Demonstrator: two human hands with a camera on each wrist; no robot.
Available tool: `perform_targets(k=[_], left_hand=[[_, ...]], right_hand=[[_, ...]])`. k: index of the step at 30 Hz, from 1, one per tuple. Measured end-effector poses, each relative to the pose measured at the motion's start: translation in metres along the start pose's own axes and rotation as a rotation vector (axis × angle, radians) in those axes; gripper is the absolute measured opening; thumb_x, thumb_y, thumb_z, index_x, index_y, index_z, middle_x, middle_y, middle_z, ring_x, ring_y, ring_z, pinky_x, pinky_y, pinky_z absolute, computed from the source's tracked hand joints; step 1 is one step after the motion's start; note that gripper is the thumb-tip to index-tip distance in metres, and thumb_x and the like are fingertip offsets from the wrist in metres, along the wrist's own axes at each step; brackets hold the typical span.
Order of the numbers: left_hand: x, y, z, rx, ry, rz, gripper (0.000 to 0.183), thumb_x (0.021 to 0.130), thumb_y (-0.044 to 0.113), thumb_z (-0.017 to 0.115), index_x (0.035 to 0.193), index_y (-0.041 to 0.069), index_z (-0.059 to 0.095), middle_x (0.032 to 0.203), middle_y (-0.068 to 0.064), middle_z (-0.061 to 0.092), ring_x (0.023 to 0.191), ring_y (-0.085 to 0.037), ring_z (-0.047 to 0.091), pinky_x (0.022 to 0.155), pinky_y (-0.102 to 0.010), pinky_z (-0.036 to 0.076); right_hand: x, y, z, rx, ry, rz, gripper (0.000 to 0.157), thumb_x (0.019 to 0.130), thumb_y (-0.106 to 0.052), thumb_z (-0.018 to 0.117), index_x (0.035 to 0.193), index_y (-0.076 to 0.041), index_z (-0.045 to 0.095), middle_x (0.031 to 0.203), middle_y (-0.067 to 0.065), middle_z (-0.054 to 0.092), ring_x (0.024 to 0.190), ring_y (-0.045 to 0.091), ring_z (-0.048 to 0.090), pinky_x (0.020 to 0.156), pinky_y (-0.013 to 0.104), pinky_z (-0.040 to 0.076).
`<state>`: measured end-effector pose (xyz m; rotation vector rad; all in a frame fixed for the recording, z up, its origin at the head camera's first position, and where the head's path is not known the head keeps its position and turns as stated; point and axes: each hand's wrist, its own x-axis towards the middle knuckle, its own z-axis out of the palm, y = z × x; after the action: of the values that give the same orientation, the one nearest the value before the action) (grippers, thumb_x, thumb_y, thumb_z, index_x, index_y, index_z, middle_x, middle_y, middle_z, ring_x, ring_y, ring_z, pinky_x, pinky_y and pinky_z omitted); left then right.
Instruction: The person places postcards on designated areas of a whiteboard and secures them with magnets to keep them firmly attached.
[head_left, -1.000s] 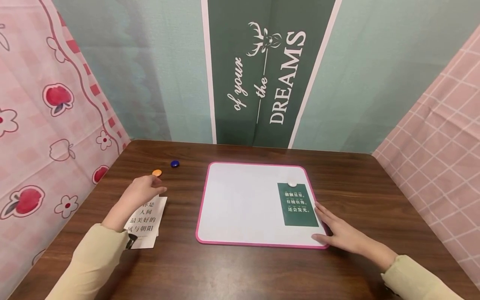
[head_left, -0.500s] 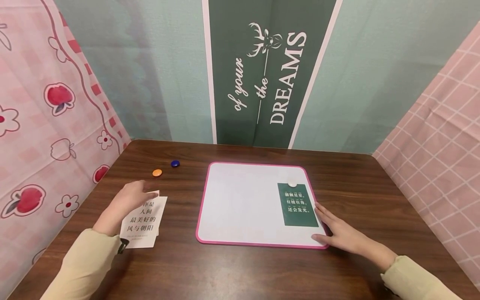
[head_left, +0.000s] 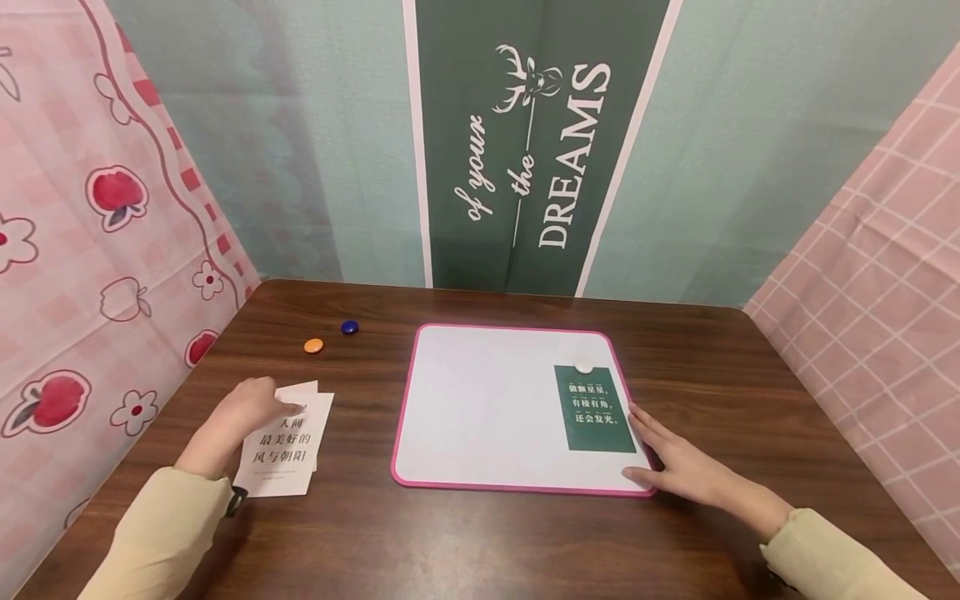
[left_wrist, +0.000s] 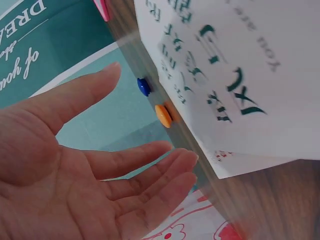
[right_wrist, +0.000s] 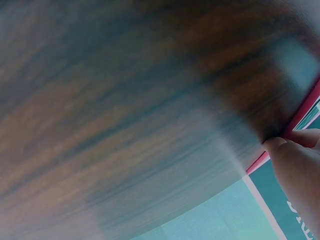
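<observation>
My left hand (head_left: 243,408) hovers over the far left side of a white card (head_left: 281,471) printed with dark characters. Another pale card (head_left: 307,387) lies mostly hidden beneath it. In the left wrist view, that hand (left_wrist: 95,170) has its thumb spread from loosely bent fingers, nothing between them, beside the card (left_wrist: 280,115). My right hand (head_left: 678,467) rests on the right edge of a pink-framed whiteboard (head_left: 480,417), thumb on its surface, fingers stretched along the frame. A green card (head_left: 600,440) with white characters lies on the board, a white round magnet (head_left: 584,367) at its top.
An orange round magnet (head_left: 313,346) and a blue one (head_left: 349,327) lie on the dark wooden table (head_left: 480,542) beyond the white cards. A green cloth (head_left: 360,167) hangs behind the table, with pink patterned cloths (head_left: 67,292) at the sides.
My left hand has drawn back from near the orange magnet toward me and to the left, over the white cards. The right hand, board and magnets have stayed put.
</observation>
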<state>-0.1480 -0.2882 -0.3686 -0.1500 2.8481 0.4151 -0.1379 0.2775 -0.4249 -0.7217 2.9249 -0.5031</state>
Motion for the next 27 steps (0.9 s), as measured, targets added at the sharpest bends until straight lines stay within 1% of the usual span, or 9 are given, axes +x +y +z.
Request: perform_targets(k=[5,8,14,21,27], left_hand=[[0.0001,-0.003,0.0017,-0.014,-0.03,-0.047,0.053,0.08,0.027,0.065,0.099,-0.021,0.052,0.086,-0.028,0.055,0.075,-0.031,0.05,0.075,-0.048,0.044],[-0.001,-0.0041,0.0027,-0.035,-0.041,-0.067,0.054,0.08,0.027,0.066,0.1,-0.021,0.05,0.081,-0.022,0.053,0.072,-0.029,0.049,0.071,-0.044,0.044],[-0.0021,-0.0048,0.0068,-0.06,-0.065,-0.106,0.055,0.077,0.029,0.07,0.095,-0.018,0.049,0.074,-0.016,0.052,0.067,-0.025,0.052,0.064,-0.037,0.044],[-0.0012,-0.0034,0.0077,-0.024,-0.095,-0.125,0.062,0.074,0.036,0.073,0.096,-0.017,0.051,0.073,-0.015,0.052,0.069,-0.026,0.051,0.066,-0.038,0.045],[-0.0011,-0.0029,0.0083,-0.007,-0.108,-0.13,0.063,0.073,0.037,0.073,0.096,-0.018,0.051,0.074,-0.016,0.052,0.07,-0.027,0.051,0.068,-0.04,0.044]], right_hand=[[0.0001,-0.0009,-0.0008,-0.002,0.008,-0.012,0.086,0.079,-0.051,0.062,0.136,0.007,0.034,0.145,0.019,0.026,0.123,0.035,0.04,0.092,0.052,0.039],[-0.0002,-0.0009,-0.0006,-0.004,0.012,-0.013,0.086,0.079,-0.051,0.062,0.136,0.007,0.035,0.145,0.019,0.027,0.123,0.035,0.04,0.092,0.052,0.039],[-0.0009,-0.0003,-0.0002,-0.006,0.015,-0.014,0.085,0.079,-0.051,0.062,0.135,0.007,0.035,0.145,0.019,0.026,0.124,0.034,0.039,0.092,0.051,0.038],[-0.0014,-0.0002,-0.0003,-0.003,0.018,-0.016,0.085,0.079,-0.051,0.062,0.135,0.007,0.035,0.145,0.018,0.026,0.124,0.034,0.039,0.092,0.051,0.039],[-0.0013,-0.0005,-0.0005,0.0,0.016,-0.015,0.085,0.079,-0.051,0.062,0.136,0.007,0.035,0.146,0.019,0.026,0.124,0.034,0.039,0.092,0.052,0.038]])
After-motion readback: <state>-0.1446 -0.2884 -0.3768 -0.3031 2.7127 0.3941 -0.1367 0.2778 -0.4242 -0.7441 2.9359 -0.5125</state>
